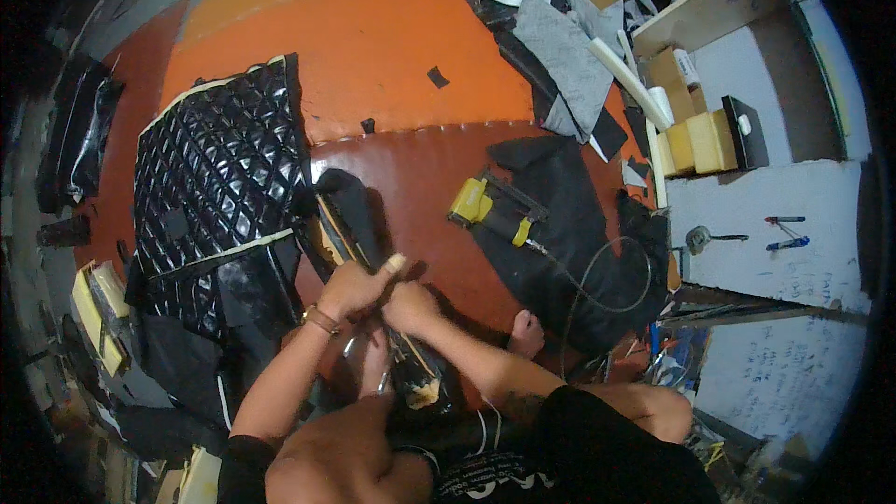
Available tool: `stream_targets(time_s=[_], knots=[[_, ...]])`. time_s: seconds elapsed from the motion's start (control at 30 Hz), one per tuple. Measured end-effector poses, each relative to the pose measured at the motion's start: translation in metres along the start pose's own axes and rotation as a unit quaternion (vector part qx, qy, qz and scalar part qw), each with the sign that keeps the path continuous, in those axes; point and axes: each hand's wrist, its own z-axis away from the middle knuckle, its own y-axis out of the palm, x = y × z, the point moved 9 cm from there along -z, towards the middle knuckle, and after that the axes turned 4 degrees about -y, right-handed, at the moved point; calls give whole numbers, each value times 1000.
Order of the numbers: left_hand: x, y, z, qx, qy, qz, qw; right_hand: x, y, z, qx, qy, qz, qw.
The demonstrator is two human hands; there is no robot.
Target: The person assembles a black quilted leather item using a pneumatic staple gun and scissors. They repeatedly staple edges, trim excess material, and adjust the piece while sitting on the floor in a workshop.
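Note:
A long narrow piece wrapped in black cover material [351, 194], with a tan strip showing along its open side, lies pointing away from me between my legs. My left hand [353, 287] is closed on it about halfway along, thumb stuck out to the right. Close against it, my right hand [411, 306] is also closed, gripping the black material at the edge of the piece. What lies under the fingers is hidden. To the left spreads a quilted glossy black cover [219, 163] with pale edging. A yellow staple gun [476, 203] rests to the right, apart from both hands.
The staple gun and its clear air hose [597, 303] lie on dark fabric [551, 261]. Grey and black scraps [565, 47] pile up at the far right. Yellow foam blocks [700, 142] and a white surface with pens [789, 243] stand rightward. My bare foot [526, 334] is near the fabric.

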Motion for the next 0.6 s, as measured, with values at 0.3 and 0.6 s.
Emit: stream_targets(time_s=[0.3,0.6], knots=[[35,18,-23,-89,113,6,990,28,-12,31,-53,-108,39,992],[38,26,1,-57,47,219,973,11,3,25,5,-208,-52,977]])
